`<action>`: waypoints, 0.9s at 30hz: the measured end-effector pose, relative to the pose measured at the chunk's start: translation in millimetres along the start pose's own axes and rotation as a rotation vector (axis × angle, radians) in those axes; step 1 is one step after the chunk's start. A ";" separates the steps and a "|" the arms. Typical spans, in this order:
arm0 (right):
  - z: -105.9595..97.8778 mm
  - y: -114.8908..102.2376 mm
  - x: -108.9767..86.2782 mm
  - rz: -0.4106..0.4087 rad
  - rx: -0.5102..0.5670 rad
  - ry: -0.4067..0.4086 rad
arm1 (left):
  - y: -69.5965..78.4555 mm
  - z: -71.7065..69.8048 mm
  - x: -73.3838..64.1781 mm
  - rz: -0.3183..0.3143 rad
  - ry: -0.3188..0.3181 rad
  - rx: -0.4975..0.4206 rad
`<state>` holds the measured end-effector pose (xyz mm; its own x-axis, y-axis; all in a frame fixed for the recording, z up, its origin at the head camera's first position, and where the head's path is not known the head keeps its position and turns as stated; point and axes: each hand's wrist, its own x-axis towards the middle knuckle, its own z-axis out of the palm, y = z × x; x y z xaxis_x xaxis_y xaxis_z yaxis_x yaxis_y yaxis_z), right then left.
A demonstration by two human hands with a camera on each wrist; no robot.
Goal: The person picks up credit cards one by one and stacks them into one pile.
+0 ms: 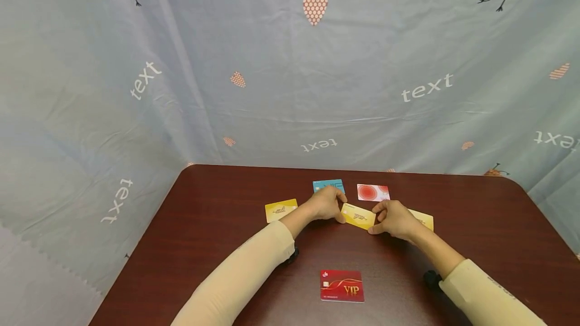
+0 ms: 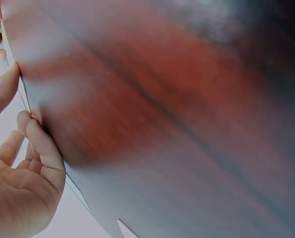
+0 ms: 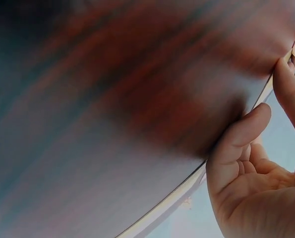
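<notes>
A yellow card (image 1: 358, 216) with a small printed emblem lies between the two hands in the head view. My left hand (image 1: 324, 204) pinches its left edge with thumb and fingers. At the opposite edge, the thumb and fingers of my right hand (image 1: 393, 220) grip it. Just behind the left hand is a blue card (image 1: 330, 183), partly covered by that hand. Another yellow card (image 1: 280, 210) lies left of the left wrist. A pale yellow card (image 1: 424, 219) shows from behind the right hand. Both wrist views show curled fingers low at the tabletop.
A white card with red circles (image 1: 373, 192) lies at the back, beyond the right hand. Nearer the front is a red VIP card (image 1: 342, 286), between the forearms. The dark brown table (image 1: 217, 225) meets a grey-blue printed curtain (image 1: 272, 114) behind and beside it.
</notes>
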<state>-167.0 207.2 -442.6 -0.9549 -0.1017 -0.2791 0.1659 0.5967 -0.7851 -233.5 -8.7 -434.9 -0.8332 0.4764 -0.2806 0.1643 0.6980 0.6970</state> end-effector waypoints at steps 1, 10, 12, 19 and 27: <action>-0.1 -0.1 0.2 -0.001 -0.005 0.000 | 0.1 0.0 0.0 -0.001 0.000 0.005; 0.1 -0.6 0.3 0.002 -0.021 0.006 | 1.0 2.2 -1.9 0.012 -0.002 0.040; 0.4 -1.2 -0.2 0.001 -0.015 0.008 | 1.7 2.5 -2.2 0.013 -0.003 0.040; 3.3 -1.4 -2.3 0.013 0.003 0.029 | 4.5 4.6 -3.4 0.020 0.005 0.024; 4.2 -4.1 -5.4 -0.018 0.039 0.030 | 3.5 4.9 -2.9 0.016 0.032 -0.012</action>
<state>-161.5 202.0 -440.2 -0.9645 -0.0879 -0.2489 0.1579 0.5635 -0.8109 -227.9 -5.0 -434.8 -0.8472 0.4698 -0.2482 0.1717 0.6840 0.7090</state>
